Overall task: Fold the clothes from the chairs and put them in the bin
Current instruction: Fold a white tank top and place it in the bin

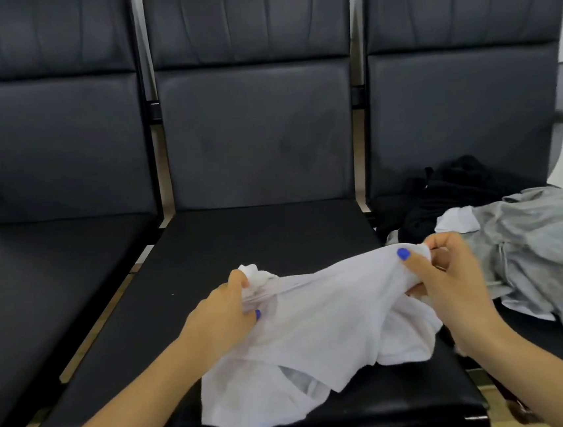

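**White garment stretched between both hands over the middle seat**

Three black padded chairs stand in a row. The person works over the middle chair seat [249, 251], likely because it offers a bare flat surface for folding.

The white garment [318, 320] is thin, almost see-through. Its upper edge is lifted and pulled taut between the hands; the rest sags and rests bunched on the seat near its front edge. What kind of garment it is, I cannot tell.

Left hand [224, 311]: fingers curled, thumb on top, gripping a wad of the fabric at one end. Right hand [451, 276]: thumb and fingers pinching the other end, fabric gathered in the palm. Holding both ends apart probably serves to find an edge or seam and shake out the bunching before laying it flat.

On the right chair seat [393, 206], the remaining pile: a grey garment [545, 250] spilling over the front edge, a black garment [449, 190] toward the back edge, and a scrap of white fabric [456, 220] between them. Kept aside, they leave the folding area free.

The left chair seat [38, 271] holds nothing visible. No bin is in view. Judged stage: early, with folding of this piece not yet begun.
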Demonstrator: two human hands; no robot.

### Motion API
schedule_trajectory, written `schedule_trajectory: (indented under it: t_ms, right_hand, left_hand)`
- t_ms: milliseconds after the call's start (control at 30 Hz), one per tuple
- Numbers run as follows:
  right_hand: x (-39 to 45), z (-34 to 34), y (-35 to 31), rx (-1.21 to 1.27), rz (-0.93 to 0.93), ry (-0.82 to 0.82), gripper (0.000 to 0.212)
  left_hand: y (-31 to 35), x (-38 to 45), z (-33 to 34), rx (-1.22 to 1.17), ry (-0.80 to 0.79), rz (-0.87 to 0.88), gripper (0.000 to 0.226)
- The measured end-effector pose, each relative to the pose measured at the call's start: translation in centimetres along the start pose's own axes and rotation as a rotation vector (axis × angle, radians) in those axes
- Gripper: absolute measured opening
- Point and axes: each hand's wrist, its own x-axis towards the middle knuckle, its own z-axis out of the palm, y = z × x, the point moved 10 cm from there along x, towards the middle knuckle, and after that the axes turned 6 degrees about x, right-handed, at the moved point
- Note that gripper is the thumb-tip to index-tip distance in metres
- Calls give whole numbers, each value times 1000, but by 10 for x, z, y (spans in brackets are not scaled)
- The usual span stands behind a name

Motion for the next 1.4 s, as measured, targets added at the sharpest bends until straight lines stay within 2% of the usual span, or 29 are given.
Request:
schedule_trajectory:
  t_ms: [133,233,333,400,600,700,767,833,933,1100,1167,1233,1300,1400]
  right_hand:
    - [-4,5,5,34,75,-20,16]
    - [-8,16,16,73,199,-107,15]
    - [-17,33,28,154,362,-239,19]
    - [-22,40,29,146,409,-292,11]
    - [-16,42,14,72,307,-260,10]
    - [-18,44,13,159,336,-266,14]
    - [-19,46,15,202,367,-276,16]
    - [-20,45,19,235,411,-276,11]
    - [-19,43,24,278,468,-282,19]
    - [-19,43,22,431,504,-290,19]
    - [-19,44,18,518,489,-319,23]
    - [-20,48,16,558,472,-376,27]
    - [-21,52,17,507,448,-419,25]
    - [-22,58,17,367,390,-459,5]
  left_hand:
    - [-13,0,-5,37,57,-21,53]
    - [-9,-4,-20,-57,149,6,42]
    - [16,-17,-34,-270,207,101,22]
    - [34,-25,-37,-369,189,164,16]
    - [87,-43,-23,-465,21,351,19]
    - [128,-65,4,-302,-104,620,31]
    - [145,-78,32,35,-150,785,55]
    - [151,-80,43,304,-78,860,66]
    - [150,-68,37,326,64,834,52]
    - [131,-50,14,-53,-14,676,6]
    - [117,-44,2,-274,-56,629,5]
    - [101,-39,-13,-646,-90,547,12]
    - [77,-30,-26,-1077,-96,351,25]
    - [53,-22,-9,-1575,-250,2,29]
